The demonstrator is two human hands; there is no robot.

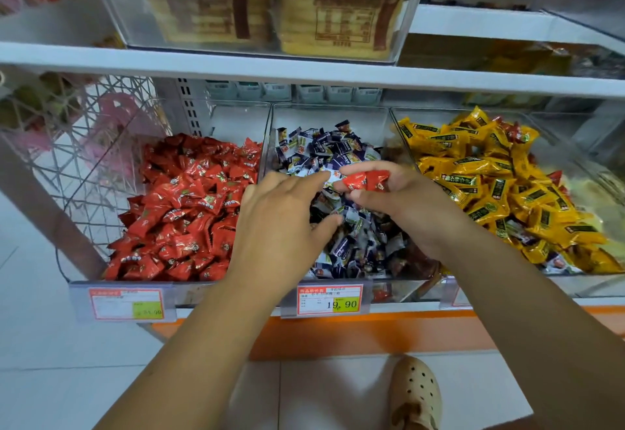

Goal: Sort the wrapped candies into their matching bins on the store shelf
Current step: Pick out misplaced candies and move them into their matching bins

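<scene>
On the store shelf [304,74], three clear bins sit side by side. The left bin [236,132] is heaped with red wrapped candies [182,213], and a price tag [126,304] hangs on the shelf edge below it. The middle bin [331,112] holds blue-and-white wrapped candies [324,149], with a second price tag [330,299] reading 19.90 below.

Both hands are over the middle bin. The left hand [280,216] reaches in with fingers spread and loosely curled; its forefinger stretches toward the candy in the other hand, and its thumb rests on the blue-and-white pile. This grip is slack and closes on nothing that can be seen.

The right hand [406,206] pinches red candies [365,180] between thumb and fingertips, holding them just above the blue-and-white heap, near the left forefinger. How many it holds cannot be told.

The right bin [402,145] is full of yellow wrapped candies [490,179], with a few red and blue-and-white pieces mixed among them. Below the shelf, a beige perforated shoe [417,396] stands on the tiled floor [101,379].
</scene>
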